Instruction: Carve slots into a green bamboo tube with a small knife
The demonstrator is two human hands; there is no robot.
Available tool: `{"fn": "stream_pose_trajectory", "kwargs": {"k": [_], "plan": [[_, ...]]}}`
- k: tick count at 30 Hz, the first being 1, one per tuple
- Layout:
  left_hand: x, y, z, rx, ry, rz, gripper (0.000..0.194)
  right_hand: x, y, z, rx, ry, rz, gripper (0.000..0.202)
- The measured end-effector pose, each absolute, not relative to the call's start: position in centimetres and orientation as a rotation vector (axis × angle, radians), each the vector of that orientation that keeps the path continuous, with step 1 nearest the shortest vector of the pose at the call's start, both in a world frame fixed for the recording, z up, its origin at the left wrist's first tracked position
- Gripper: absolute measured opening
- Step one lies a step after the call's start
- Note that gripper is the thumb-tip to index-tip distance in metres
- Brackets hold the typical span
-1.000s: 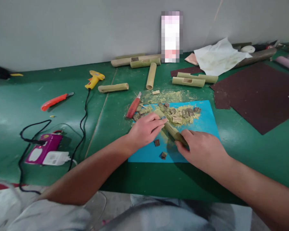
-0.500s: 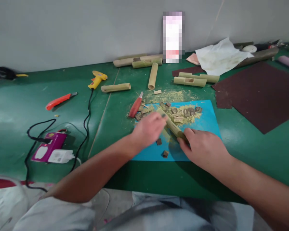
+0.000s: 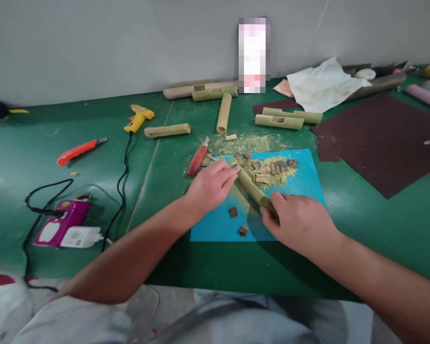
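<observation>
A bamboo tube (image 3: 251,185) slants over the blue sheet (image 3: 215,228). My right hand (image 3: 297,217) is wrapped round its near end. My left hand (image 3: 212,186) is at the far end, fingers pressed together on a small dark piece (image 3: 237,168) whose shape is mostly hidden. Shavings and cut bamboo chips (image 3: 262,178) lie on the sheet beyond the tube. Two dark chips, one of them here (image 3: 233,211), rest nearer me. A red-handled knife (image 3: 198,160) lies just beyond my left hand.
On the green table (image 3: 186,263) are an orange cutter (image 3: 78,152), a yellow glue gun (image 3: 138,119), a purple power adapter (image 3: 66,220) with black cables, several bamboo tubes (image 3: 224,113), dark brown sheets (image 3: 383,143) and white paper (image 3: 326,86). A blurred-out upright screen (image 3: 252,55) leans against the wall.
The whole view has shifted slightly, with table items now a little further left. My left hand has moved slightly at the tube's far end; my right hand keeps its grip.
</observation>
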State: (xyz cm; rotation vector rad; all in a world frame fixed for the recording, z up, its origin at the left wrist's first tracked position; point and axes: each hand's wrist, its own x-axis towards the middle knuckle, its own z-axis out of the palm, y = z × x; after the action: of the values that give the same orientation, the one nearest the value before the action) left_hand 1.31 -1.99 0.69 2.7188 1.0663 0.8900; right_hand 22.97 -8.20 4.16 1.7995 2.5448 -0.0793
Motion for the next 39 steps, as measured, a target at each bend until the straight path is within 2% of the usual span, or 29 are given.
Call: {"fn": "stream_pose_trajectory", "kwargs": {"k": [5, 10, 14, 18, 22, 32, 35, 39], "plan": [[1.1, -1.6, 0.5, 2.729, 0.981, 0.794, 0.032, 23.2, -8.2, 3.9, 1.793, 2.590, -0.091, 0.021], [0.8, -1.0, 0.6, 2.668, 1.128, 0.932, 0.028, 23.3, -8.3, 3.6, 1.827, 2.607, -0.092, 0.022], [1.1, -1.3, 0.7, 2.663, 0.962, 0.833, 0.030, 23.3, -8.3, 3.5, 1.826, 2.611, -0.114, 0.021], [0.5, 0.0, 0.3, 2.604, 1.100, 0.985, 0.025, 23.3, -8.3, 3.5, 1.837, 2.584, -0.109, 0.023], [0.0, 0.6, 0.2, 2.556, 1.190, 0.971, 0.025, 23.3, -8.2, 3.6, 1.833, 2.568, -0.137, 0.022], [1.6, -2.5, 2.7, 1.616, 1.170, 1.024, 0.034, 24.0, -8.1, 3.2, 1.917, 2.726, 0.004, 0.024], [1.9, -3.5, 2.8, 1.687, 1.157, 1.034, 0.040, 24.4, -7.9, 3.2, 1.947, 2.965, -0.010, 0.029], [2.0, -4.8, 2.8, 2.109, 1.165, 1.044, 0.035, 24.5, -7.7, 3.5, 1.882, 3.227, -0.308, 0.033]]}}
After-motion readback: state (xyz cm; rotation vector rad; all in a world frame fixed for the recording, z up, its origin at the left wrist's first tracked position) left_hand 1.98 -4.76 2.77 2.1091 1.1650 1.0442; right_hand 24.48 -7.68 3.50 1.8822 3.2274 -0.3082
